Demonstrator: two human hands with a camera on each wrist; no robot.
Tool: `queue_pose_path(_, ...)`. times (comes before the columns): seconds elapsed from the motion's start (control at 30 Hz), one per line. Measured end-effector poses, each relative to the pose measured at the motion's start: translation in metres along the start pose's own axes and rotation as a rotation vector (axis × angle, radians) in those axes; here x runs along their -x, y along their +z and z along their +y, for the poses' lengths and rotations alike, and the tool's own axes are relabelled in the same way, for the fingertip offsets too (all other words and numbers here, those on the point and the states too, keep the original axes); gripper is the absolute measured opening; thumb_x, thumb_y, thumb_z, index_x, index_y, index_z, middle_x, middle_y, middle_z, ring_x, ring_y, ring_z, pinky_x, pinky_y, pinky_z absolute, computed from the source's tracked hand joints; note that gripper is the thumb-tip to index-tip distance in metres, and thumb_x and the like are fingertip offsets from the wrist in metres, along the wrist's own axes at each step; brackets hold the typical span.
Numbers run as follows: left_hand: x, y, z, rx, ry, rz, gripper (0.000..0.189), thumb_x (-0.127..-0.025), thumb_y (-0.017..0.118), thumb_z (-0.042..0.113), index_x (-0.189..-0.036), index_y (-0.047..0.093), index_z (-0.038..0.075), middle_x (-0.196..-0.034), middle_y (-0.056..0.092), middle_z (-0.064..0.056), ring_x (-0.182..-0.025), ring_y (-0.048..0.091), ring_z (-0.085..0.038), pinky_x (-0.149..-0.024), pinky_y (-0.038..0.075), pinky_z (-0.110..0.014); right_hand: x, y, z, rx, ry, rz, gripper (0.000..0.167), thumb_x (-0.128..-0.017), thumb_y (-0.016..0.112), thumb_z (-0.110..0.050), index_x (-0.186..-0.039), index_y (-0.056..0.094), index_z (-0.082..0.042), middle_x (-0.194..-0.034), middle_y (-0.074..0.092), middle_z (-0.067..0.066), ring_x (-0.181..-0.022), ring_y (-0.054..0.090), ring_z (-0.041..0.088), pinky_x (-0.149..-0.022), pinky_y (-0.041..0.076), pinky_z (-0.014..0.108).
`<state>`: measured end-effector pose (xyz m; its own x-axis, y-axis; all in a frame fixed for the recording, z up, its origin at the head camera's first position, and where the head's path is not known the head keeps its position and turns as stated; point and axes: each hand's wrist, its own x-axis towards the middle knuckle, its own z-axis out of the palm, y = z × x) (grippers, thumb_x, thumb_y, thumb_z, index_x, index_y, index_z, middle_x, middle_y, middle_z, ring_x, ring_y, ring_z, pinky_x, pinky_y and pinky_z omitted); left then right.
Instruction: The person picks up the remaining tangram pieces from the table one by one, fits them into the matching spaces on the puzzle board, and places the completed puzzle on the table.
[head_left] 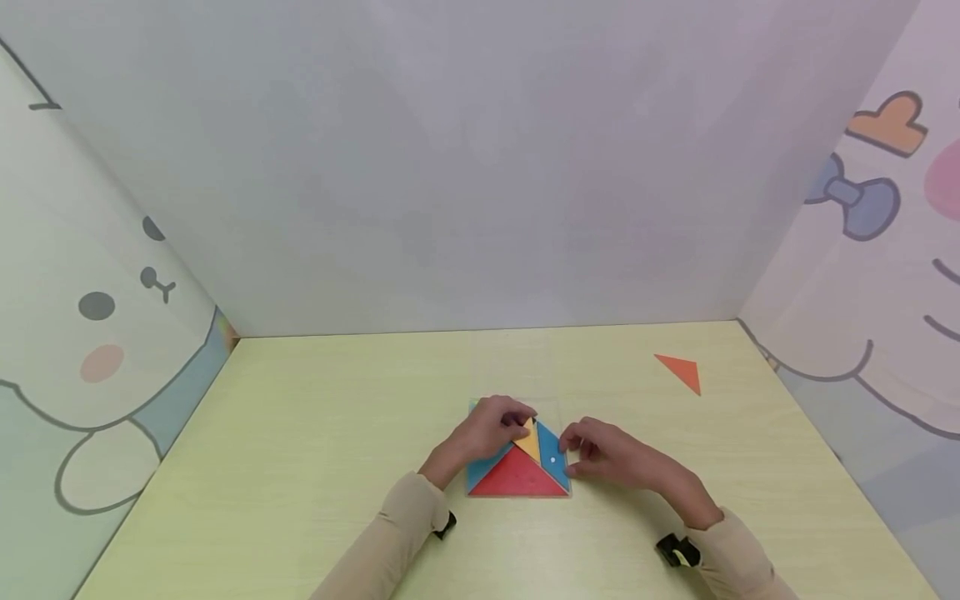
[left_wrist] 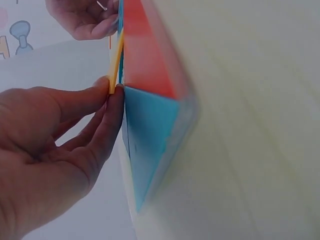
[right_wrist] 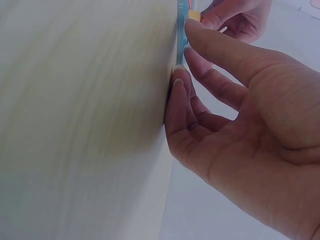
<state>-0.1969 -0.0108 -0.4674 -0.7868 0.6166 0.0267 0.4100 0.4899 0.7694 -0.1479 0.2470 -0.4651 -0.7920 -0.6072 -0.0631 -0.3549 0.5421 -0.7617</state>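
A clear tangram tray [head_left: 517,497] lies on the table. It holds a red triangle [head_left: 520,477] at the near side, a light blue triangle [head_left: 482,472] on the left and a blue piece [head_left: 553,467] on the right. My left hand [head_left: 487,431] pinches a yellow tangram piece [head_left: 529,446] between thumb and fingertips. That yellow piece [left_wrist: 117,62] stands tilted up from the tray in the left wrist view. My right hand [head_left: 611,454] touches the tray's right edge beside the blue piece, its thumb and index finger apart. The left hand partly hides the tray's far left corner.
An orange-red triangle [head_left: 684,372] lies loose on the pale wooden table [head_left: 337,417], toward the back right. A plain wall [head_left: 480,167] rises behind the table, and side walls with cartoon drawings flank it.
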Motion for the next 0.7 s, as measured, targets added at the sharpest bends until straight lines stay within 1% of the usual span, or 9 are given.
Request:
queue_pose_path(0.17, 0.0000, 0.0020, 0.0009, 0.016, 0.003, -0.011, 0.029, -0.093, 0.073, -0.001, -0.122, 0.072, -0.002, -0.102, 0.071, -0.010, -0.088, 0.062, -0.015, -0.081, 0.053, -0.024, 0.0003, 0.0006, 0.0005, 0.004, -0.008, 0.004, 0.029, -0.094, 0.077, -0.021, -0.114, 0.064, -0.006, -0.102, 0.059, 0.002, -0.089, 0.055, 0.013, -0.079, 0.051, 0.027)
queue_pose_path(0.3, 0.0007, 0.0032, 0.0044, 0.029, -0.018, -0.010, 0.029, -0.094, 0.073, 0.001, -0.123, 0.072, -0.001, -0.104, 0.071, -0.010, -0.089, 0.062, -0.014, -0.082, 0.053, -0.023, 0.0004, 0.0009, 0.0013, 0.002, -0.006, 0.007, 0.029, -0.093, 0.077, -0.021, -0.114, 0.064, -0.007, -0.102, 0.059, 0.002, -0.089, 0.055, 0.012, -0.079, 0.051, 0.026)
queue_pose_path(0.5, 0.0006, 0.0051, 0.0055, 0.052, -0.037, -0.006, 0.033, -0.091, 0.077, 0.003, -0.123, 0.071, -0.002, -0.103, 0.070, -0.010, -0.087, 0.061, -0.014, -0.079, 0.052, -0.022, 0.0001, 0.0010, 0.0014, 0.008, -0.004, 0.007, 0.029, -0.094, 0.077, -0.022, -0.114, 0.064, -0.007, -0.102, 0.059, 0.001, -0.089, 0.055, 0.012, -0.080, 0.051, 0.026)
queue_pose_path(0.7, 0.0001, 0.0068, 0.0049, 0.046, -0.041, -0.010, 0.035, -0.091, 0.078, 0.005, -0.124, 0.071, -0.001, -0.104, 0.068, -0.009, -0.089, 0.059, -0.015, -0.079, 0.051, -0.022, 0.0001, 0.0010, 0.0011, 0.008, -0.004, 0.007, 0.028, -0.094, 0.077, -0.022, -0.114, 0.064, -0.007, -0.102, 0.059, 0.001, -0.089, 0.055, 0.012, -0.080, 0.051, 0.026)
